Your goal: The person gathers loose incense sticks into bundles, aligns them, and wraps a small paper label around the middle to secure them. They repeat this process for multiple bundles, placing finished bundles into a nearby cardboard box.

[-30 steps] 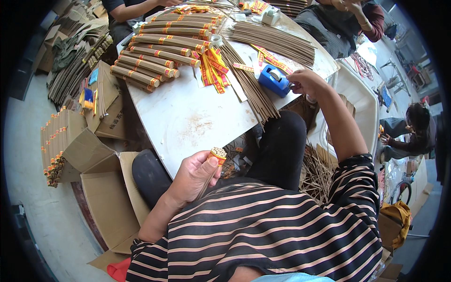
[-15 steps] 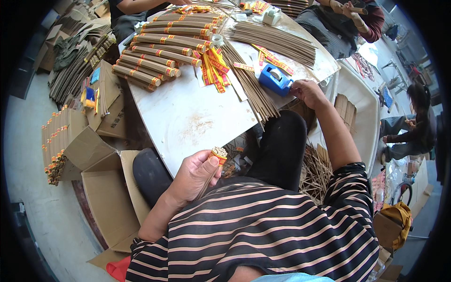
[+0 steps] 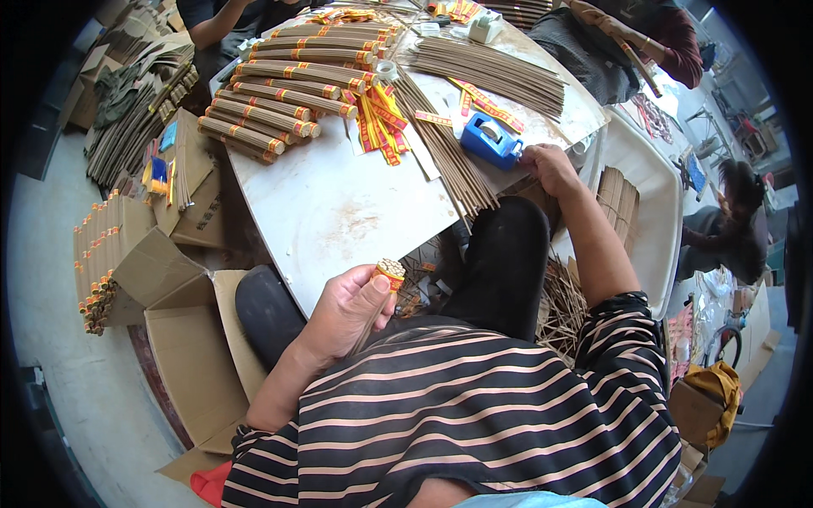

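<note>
Since the earlier frame, the worker at the top right (image 3: pixel 669 59) had moved, and a long brown stick bundle (image 3: pixel 639 69) there now slanted down. The person far on the right (image 3: pixel 728 229) had moved too, and looked blurry. The left hand (image 3: pixel 347 311) had stayed wrapped around its small bundle of sticks (image 3: pixel 390 269).

The two hands were well apart. The left hand's bundle was above the lap, near the close edge of the white table (image 3: pixel 334 207). Its round top faced up, and a red and yellow band went around it near that end.

The right hand (image 3: pixel 552 172) was at the front end of the blue tape holder (image 3: pixel 492 140), with its fingers bent. I could not tell if it pinched any tape.

Loose brown sticks (image 3: pixel 442 146) lay just left of the tape holder. Next came a messy heap of red and yellow strips (image 3: pixel 381 125), then a big pile of banded bundles (image 3: pixel 292 87). An open cardboard box (image 3: pixel 190 368) stood left of the knees.
</note>
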Demonstrator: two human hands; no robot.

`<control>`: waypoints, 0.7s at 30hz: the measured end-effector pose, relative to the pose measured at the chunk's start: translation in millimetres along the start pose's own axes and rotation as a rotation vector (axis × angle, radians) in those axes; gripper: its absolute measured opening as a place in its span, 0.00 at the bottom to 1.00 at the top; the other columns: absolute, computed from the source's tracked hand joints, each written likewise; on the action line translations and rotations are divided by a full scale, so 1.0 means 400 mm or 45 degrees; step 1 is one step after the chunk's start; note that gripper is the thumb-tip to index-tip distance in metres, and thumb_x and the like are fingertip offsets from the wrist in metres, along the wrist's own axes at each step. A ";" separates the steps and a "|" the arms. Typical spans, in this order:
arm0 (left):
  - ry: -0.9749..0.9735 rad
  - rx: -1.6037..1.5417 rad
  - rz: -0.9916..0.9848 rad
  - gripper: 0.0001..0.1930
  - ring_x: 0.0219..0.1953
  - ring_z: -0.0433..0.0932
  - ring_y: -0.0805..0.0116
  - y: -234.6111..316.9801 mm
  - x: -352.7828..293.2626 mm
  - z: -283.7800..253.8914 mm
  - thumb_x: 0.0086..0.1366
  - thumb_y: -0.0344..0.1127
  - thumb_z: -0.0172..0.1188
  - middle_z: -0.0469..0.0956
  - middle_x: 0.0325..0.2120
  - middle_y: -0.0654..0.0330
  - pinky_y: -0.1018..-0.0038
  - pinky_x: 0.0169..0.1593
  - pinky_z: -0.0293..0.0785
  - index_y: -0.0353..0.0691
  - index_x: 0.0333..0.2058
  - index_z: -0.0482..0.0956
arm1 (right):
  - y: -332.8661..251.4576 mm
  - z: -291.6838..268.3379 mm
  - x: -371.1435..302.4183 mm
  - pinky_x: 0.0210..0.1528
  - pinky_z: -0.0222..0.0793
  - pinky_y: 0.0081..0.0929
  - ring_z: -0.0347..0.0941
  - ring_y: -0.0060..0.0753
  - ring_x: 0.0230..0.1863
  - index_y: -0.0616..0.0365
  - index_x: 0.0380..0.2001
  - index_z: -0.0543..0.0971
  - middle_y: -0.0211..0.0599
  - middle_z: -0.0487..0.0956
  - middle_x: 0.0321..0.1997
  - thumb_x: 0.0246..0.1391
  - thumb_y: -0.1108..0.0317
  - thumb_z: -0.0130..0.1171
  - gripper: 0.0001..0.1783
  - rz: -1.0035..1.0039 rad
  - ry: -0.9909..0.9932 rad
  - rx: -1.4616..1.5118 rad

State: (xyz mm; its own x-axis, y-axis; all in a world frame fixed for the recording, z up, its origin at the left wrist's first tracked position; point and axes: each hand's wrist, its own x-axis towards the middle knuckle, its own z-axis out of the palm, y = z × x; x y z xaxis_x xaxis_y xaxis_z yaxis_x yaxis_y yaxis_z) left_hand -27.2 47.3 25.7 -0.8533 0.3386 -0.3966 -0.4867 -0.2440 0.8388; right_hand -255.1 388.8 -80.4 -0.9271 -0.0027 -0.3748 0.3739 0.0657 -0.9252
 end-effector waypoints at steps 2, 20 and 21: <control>0.027 0.025 0.011 0.19 0.22 0.65 0.83 0.003 -0.005 0.001 0.65 0.46 0.50 0.70 0.23 0.66 0.88 0.27 0.64 0.32 0.39 0.70 | 0.015 0.008 -0.011 0.29 0.68 0.19 0.71 0.28 0.26 0.67 0.25 0.75 0.39 0.75 0.26 0.42 0.72 0.56 0.08 -0.017 -0.012 0.185; 0.242 0.141 0.234 0.17 0.16 0.65 0.84 0.024 -0.050 -0.034 0.61 0.41 0.58 0.69 0.19 0.67 0.88 0.20 0.62 0.31 0.38 0.70 | -0.166 0.364 -0.500 0.40 0.66 0.23 0.69 0.20 0.27 0.60 0.27 0.73 0.32 0.75 0.25 0.53 0.69 0.56 0.06 -0.394 -0.966 0.081; 0.245 0.176 0.250 0.19 0.16 0.64 0.84 0.024 -0.052 -0.036 0.61 0.42 0.58 0.69 0.20 0.67 0.87 0.20 0.63 0.30 0.40 0.70 | -0.172 0.385 -0.517 0.41 0.66 0.22 0.69 0.20 0.28 0.60 0.27 0.73 0.31 0.75 0.27 0.54 0.70 0.56 0.06 -0.406 -1.027 0.019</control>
State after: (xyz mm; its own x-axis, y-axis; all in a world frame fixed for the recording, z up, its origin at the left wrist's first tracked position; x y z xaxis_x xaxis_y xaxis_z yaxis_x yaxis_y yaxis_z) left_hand -16.8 24.9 36.5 -0.9548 0.1155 -0.2738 -0.2897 -0.1573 0.9441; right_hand -84.9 231.0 51.4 -0.6874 -0.7260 -0.0202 0.1050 -0.0719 -0.9919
